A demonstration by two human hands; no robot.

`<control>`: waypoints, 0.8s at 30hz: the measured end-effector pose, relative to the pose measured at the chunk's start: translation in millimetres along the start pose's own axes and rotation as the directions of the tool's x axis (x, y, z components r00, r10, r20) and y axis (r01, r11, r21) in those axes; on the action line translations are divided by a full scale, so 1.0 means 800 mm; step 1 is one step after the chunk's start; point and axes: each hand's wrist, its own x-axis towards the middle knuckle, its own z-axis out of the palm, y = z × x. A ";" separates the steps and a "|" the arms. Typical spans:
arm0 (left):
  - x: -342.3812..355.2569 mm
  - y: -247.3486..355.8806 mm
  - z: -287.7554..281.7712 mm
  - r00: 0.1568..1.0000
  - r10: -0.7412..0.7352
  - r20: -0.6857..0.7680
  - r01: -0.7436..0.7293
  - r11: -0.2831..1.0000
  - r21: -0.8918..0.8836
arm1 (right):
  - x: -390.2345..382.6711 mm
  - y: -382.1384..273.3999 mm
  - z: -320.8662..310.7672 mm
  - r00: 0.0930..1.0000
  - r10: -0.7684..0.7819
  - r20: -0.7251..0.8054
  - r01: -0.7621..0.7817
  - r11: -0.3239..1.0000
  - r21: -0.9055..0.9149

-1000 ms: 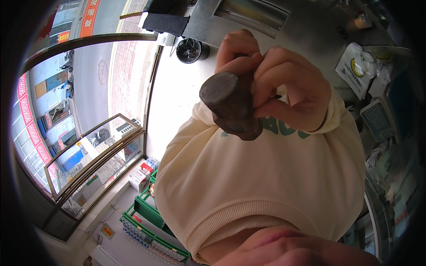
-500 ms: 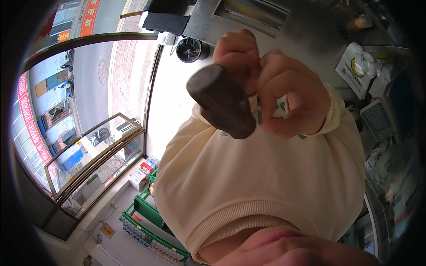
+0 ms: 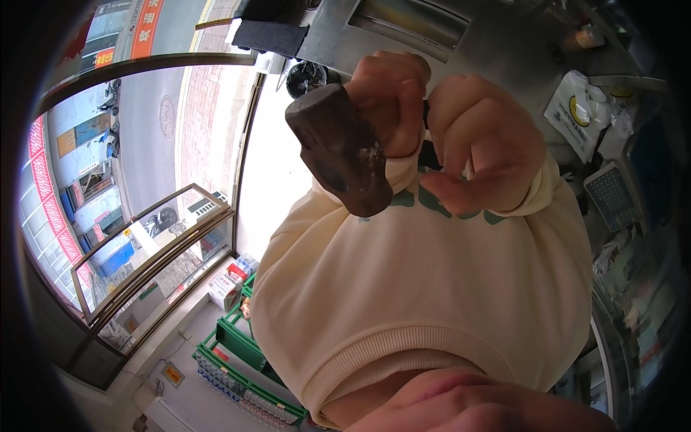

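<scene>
Cream sweatshirt (image 3: 432, 288) fills most of the view, w/ a curved glass showcase (image 3: 155, 252) off to the person's left & green crates of bottles (image 3: 237, 360) by its lower end. The thing in hand is a dark brown chunky block (image 3: 338, 155), blunt-ended, tilted, held up in the air in front of the chest, resting on no surface. Left hand (image 3: 389, 101) is wrapped tight round its upper rear part, fingers fully closed on it. Right hand (image 3: 489, 151) sits just beside, touching the left, fingers curled in toward a thin dark part (image 3: 430, 155) between the two hands; whether it really pinches that part can't be told. Step looks like close handling/adjusting at the block's rear end, approx mid-way. Next move prob. calls for a firm left-hand hold while the right fingertips do the fine work. White plastic bag (image 3: 576, 108) & a grey keypad (image 3: 612, 194) lie well apart on the right
</scene>
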 end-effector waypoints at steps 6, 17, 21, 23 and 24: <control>0.006 0.009 0.022 0.990 -0.018 -0.140 0.014 1.000 -0.025 | 0.003 -0.006 0.005 0.998 -0.018 -0.060 0.014 0.998 -0.066; 0.009 0.004 0.041 0.978 0.039 -0.207 -0.003 0.985 0.171 | 0.006 -0.006 0.010 0.996 0.007 -0.085 -0.014 0.996 -0.088; 0.008 0.009 0.047 0.974 0.024 -0.224 0.025 0.977 0.211 | 0.007 -0.006 0.009 0.997 0.034 -0.076 -0.038 0.997 -0.062; 0.009 0.012 0.045 0.978 0.023 -0.209 0.028 0.971 0.239 | 0.008 -0.006 0.009 0.996 0.045 -0.071 -0.049 0.997 -0.051; 0.010 0.012 0.043 0.981 0.035 -0.193 0.016 0.965 0.260 | 0.008 -0.006 0.009 0.996 0.054 -0.073 -0.058 0.998 -0.041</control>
